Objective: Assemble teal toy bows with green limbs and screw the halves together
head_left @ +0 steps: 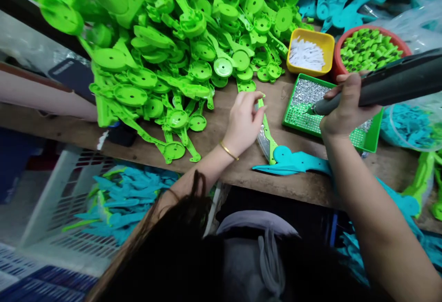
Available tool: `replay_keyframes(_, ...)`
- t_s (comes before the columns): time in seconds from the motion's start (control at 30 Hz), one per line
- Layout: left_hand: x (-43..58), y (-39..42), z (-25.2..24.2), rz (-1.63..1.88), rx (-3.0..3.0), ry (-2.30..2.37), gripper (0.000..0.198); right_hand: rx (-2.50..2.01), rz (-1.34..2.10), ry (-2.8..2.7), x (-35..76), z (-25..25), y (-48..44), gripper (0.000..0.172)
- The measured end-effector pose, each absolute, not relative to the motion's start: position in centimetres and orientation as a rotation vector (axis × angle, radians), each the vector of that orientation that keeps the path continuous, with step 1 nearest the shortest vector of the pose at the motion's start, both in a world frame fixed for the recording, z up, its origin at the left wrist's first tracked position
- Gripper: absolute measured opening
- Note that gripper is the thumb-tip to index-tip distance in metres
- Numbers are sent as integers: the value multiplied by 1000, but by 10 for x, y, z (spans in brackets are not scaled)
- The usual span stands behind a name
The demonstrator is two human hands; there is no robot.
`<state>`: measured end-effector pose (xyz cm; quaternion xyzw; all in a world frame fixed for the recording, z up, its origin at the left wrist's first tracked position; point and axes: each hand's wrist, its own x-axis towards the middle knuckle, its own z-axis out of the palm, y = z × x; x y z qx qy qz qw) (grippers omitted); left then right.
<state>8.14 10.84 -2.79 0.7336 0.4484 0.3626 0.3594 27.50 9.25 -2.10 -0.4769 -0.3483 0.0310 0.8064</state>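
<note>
My left hand (242, 120) is closed, with fingers and thumb around the upper end of a green plastic part (270, 141). A curved metal blade (264, 144) lies along that part. Its lower end meets a teal plastic handle piece (293, 160) lying on the bench. My right hand (347, 106) grips a dark, cylindrical power screwdriver (397, 78), held almost level. The screwdriver's tip is over a green perforated tray (288, 120) that holds small silver screws (309, 91). My right forearm covers part of the teal piece.
Piled green plastic parts (145, 78) cover the bench's back left; teal parts (348, 5) lie at the back right. A yellow tub (293, 65) holds white pieces, and a red bowl (340, 60) holds small green pieces. Below the bench, a white crate (51, 191) contains teal parts.
</note>
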Motion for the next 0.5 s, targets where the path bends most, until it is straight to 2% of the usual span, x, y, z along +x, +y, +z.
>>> replay_keyframes(0.07, 66, 94, -40, 846, 1800, 1272, 24, -1035, 100, -768, 275, -21, 91, 18)
replay_keyframes(0.23, 54, 51, -51, 487, 1100, 1105, 59, -1055, 122, -831, 275, -27, 92, 22)
replay_keyframes(0.4, 68, 30, -42, 550, 952, 1122, 87, -992, 79, -824, 275, -13, 91, 15)
replay_keyframes(0.5, 72, 31, -43, 584, 944, 1140, 84, -911, 127, -837, 261, 10, 71, 8)
